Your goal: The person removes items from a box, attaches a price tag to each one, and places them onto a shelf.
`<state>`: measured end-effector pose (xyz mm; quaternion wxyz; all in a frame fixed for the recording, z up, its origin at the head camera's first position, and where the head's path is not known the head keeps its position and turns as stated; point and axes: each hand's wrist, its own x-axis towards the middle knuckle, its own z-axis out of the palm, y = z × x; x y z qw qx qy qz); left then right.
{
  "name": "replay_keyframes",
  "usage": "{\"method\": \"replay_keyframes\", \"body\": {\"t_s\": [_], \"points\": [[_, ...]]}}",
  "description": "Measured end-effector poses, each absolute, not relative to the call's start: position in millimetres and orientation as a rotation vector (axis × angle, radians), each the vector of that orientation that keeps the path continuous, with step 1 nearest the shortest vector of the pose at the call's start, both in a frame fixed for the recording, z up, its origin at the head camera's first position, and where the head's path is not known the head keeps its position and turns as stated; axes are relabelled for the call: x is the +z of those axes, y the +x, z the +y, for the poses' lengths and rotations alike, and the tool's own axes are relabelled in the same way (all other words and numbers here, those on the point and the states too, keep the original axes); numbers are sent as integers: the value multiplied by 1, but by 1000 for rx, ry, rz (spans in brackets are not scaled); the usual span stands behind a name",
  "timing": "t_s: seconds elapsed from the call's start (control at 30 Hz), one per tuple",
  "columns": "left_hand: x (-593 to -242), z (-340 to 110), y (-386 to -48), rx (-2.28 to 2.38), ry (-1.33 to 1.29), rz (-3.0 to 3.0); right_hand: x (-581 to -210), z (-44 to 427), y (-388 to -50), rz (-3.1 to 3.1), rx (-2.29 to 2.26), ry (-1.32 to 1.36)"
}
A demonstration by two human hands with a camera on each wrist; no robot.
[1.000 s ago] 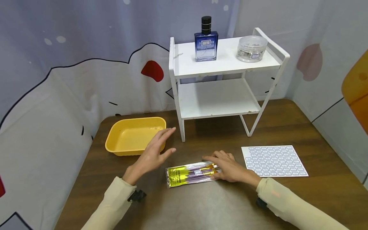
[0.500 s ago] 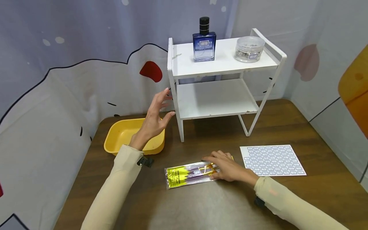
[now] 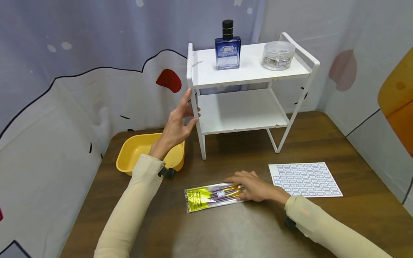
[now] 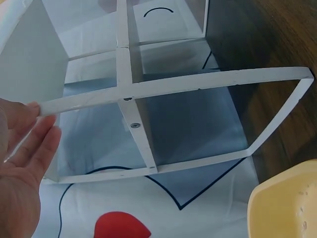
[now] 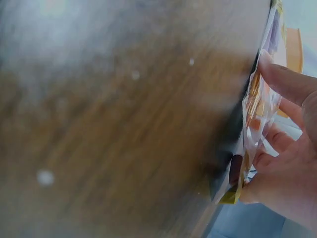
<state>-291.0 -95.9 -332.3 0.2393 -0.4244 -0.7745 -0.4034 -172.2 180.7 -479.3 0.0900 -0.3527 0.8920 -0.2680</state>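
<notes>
My left hand (image 3: 175, 125) is at the left front post of a white two-tier shelf rack (image 3: 243, 109), with thumb and fingers around the post. In the left wrist view, the thumb and fingertips hold the white frame bar (image 4: 79, 101). My right hand (image 3: 256, 187) grips the right end of a long clear packet of what look like purple-handled paintbrushes (image 3: 209, 196), which lies on the table. The packet has a yellow printed end and a small white label. In the right wrist view, thumb and fingers hold its edges (image 5: 252, 124); its contents are blurred there.
A blue perfume bottle (image 3: 227, 53) and a round clear jar (image 3: 278, 56) stand on the top shelf. A yellow tray (image 3: 129, 154) sits left, partly behind the left arm. A label sheet (image 3: 306, 179) lies right on the brown table (image 3: 222, 233). Printed curtains hang behind.
My left hand has moved up from in front of the yellow tray to the rack's left post and taken hold of it. The right hand stays on the packet.
</notes>
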Motion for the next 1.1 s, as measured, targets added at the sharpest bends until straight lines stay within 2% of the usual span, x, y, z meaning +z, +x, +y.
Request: {"method": "replay_keyframes", "body": {"t_s": [0.43,1.1], "points": [[-331,-94,-288,-1085,-1122,-2143,-480,185,-186,2493,-925,-1198],[-333,-94,-287,-1090,-1094,-2164,-482,189,-190,2357,-1141,-1103]]}}
